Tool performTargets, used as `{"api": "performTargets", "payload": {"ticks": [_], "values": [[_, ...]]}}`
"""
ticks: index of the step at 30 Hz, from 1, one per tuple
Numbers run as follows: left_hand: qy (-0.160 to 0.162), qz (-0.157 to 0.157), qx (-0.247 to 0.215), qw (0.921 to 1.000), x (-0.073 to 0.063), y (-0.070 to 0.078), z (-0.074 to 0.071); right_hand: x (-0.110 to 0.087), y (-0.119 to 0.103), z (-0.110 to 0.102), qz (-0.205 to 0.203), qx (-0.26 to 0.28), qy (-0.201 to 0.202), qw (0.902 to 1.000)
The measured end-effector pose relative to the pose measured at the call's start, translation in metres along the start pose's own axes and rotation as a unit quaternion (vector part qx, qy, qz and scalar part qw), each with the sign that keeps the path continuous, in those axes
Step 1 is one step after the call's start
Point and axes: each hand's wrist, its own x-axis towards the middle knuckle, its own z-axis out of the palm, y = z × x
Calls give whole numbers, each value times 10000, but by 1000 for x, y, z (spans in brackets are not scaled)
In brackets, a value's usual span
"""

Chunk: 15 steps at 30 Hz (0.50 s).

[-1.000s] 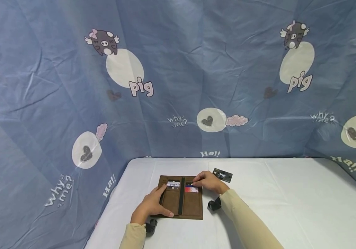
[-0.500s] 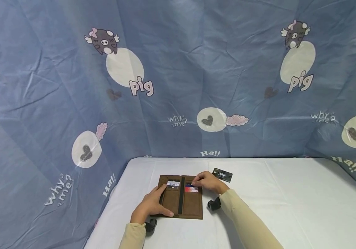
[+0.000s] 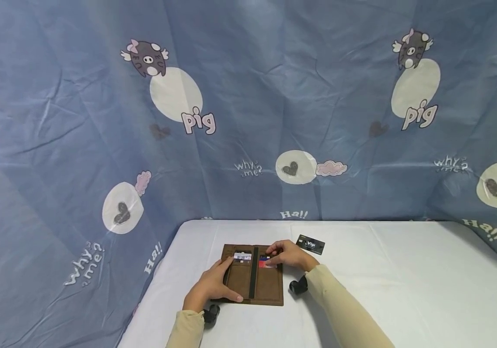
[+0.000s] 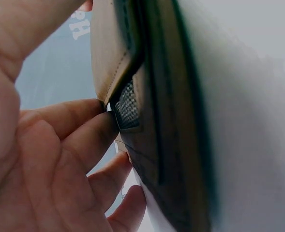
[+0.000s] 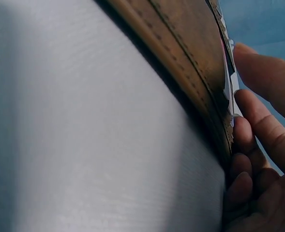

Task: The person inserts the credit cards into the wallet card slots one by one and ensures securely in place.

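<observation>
A brown long wallet (image 3: 268, 287) lies unfolded on the white cloth, a dark strap down its middle. My left hand (image 3: 215, 283) rests on its left part, thumb at the front edge and fingers spread toward the card slots; in the left wrist view the fingertips (image 4: 111, 121) touch the wallet's edge. My right hand (image 3: 291, 253) is over the slots on the right half. Its thumb and index finger stand apart at a red and blue card (image 3: 262, 264), touching the cards, partly hiding them. In the right wrist view, the thumb (image 5: 263, 72) is at the protruding card edges.
A black card marked "Vip" (image 3: 311, 244) lies on the table beyond the right hand. Several cards (image 3: 242, 257) sit in the wallet's left slots. Black wrist cameras (image 3: 298, 285) hang under both wrists. A blue printed curtain (image 3: 248, 121) stands behind the table (image 3: 405, 285).
My right thumb has slid down from the top of the right-hand cards onto the red one, and its fingers have spread apart. The left hand and the wallet have stayed in place.
</observation>
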Motion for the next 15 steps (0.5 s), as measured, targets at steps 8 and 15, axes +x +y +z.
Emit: {"api": "performTargets", "payload": {"ticks": [8,15], "values": [[-9,9,-5,10000,0,-2,2,-1,3,1,25,139,-38,9999],[1,-8,-58,10000,-1,0,0,1,3,1,39,136,2,9999]]}}
